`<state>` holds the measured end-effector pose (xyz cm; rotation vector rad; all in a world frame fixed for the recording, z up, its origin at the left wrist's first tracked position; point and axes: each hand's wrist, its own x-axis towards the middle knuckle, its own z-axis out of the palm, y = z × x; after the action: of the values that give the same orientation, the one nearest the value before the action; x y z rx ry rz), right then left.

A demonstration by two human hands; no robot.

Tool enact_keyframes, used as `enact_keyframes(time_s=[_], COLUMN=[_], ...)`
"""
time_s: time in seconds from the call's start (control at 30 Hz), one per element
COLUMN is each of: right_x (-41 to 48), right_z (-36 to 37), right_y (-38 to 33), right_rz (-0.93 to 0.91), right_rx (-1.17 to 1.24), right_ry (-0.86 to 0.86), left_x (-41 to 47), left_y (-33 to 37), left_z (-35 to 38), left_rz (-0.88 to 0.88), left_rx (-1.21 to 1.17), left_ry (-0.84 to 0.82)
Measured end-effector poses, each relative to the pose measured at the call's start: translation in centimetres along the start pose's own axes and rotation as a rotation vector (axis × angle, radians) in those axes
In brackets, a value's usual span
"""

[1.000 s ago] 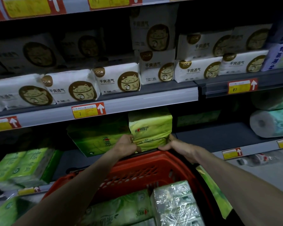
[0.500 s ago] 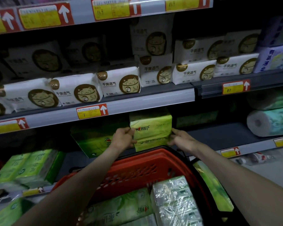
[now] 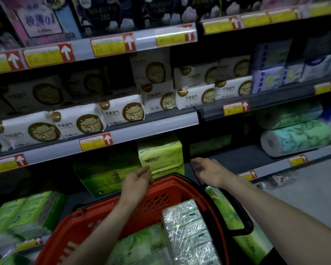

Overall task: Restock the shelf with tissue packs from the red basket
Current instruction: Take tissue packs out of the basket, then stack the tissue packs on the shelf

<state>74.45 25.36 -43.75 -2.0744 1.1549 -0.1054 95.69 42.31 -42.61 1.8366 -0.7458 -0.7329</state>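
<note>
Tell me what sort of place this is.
Most likely a supermarket aisle. The shelves carry yellow-and-red price tags along their edges, white packs of one design sit in rows, and a red basket holds more wrapped packs.

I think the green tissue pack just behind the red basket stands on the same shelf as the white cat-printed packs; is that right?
Not quite. The head view shows the green tissue pack just behind the red basket standing on the shelf below the white cat-printed packs, not level with them.
</note>
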Motion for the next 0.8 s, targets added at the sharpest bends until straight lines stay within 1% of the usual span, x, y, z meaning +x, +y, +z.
enact_keyframes(time_s=[0.07,0.2,0.3,0.33,0.4,0.47,0.6,0.67,0.73,0.8], right_x=[-1.0,-2.7,-5.3,-6.5,-9.5,-13.0,-19.5,-22.7,-25.9,-29.0], right_z=[-0.2,-0.9,-3.2,-4.2,-6.1,-7.4,-8.9,-9.3,-9.1,-7.9], right_y=[-0.5,-2.9,-5.6,-6.3,-7.1,-6.8,-3.6,-0.9,2.7,7.0], right_rz=[-0.042,-0.161,-0.227,-0.253,-0.293,-0.307,-0.279,-0.238,-0.147,-0.011], right_rx=[-0.018,-0.029,0.083,0.136,0.252,0.363,0.505,0.580,0.680,0.788], right_ry=[0.023,0.057,0.126,0.166,0.298,0.418,0.600,0.721,0.857,0.947], left_x=[-1.8,-4.7,-6.8,-7.4,-8.7,-10.3,-14.8,-17.2,-19.3,-21.5], left_y=[0.7,2.8,5.6,6.9,9.6,12.5,17.8,19.5,20.2,19.9], left_z=[-0.1,-1.4,-2.0,-2.0,-1.5,0.0,5.1,8.3,12.0,16.1], left_rz=[0.038,0.092,0.142,0.162,0.209,0.257,0.359,0.393,0.388,0.324], left_rx=[0.023,0.077,0.074,0.068,0.048,0.031,-0.049,-0.069,-0.082,-0.116], left_ry=[-0.066,-0.095,-0.126,-0.139,-0.151,-0.173,-0.334,-0.433,-0.522,-0.608])
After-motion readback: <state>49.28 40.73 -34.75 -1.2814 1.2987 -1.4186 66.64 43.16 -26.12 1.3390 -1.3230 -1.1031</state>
